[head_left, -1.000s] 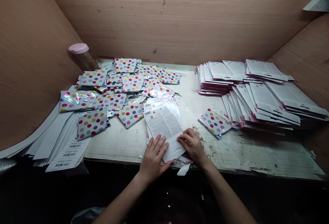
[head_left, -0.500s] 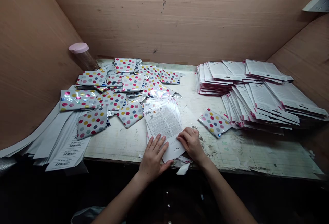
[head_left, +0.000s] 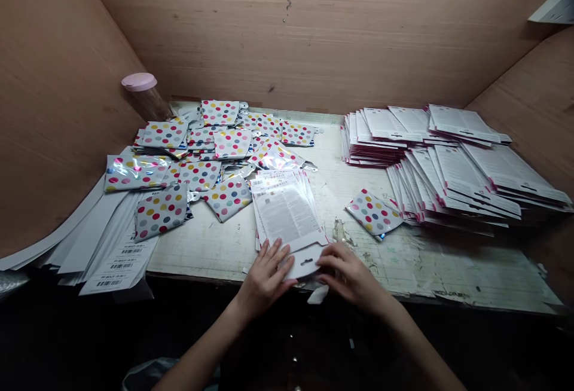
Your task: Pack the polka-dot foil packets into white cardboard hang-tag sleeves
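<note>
Where the left hand meets the paper: fingers spread over the left edge of the top printed card; grasping nothing, palm down, thumb along the near edge.
Right hand: fingers curled, tips touching the right edge of the hang-hole strip; grip partly hidden, can't tell if the strip is pinched.
Top printed card: front center of the surface, on a small fanned pile of like cards; glare on the text panel; strip end toward the person.
White scrap: at the front edge, just below the strip.
Polka-dot pouches: loose heap, left and rear of the cards; multicolor dots on silver-white, several with silvery tabs showing.
Single pouch: apart from the heap, right of the cards; far corner right by the front stack.
Card stacks: two groups on the right, both pink-edged; front one fanned.
Barcode sheets: left front, partly under the pouches; past the front edge.
Pink-lidded bottle: rear left corner, behind the heap.
</note>
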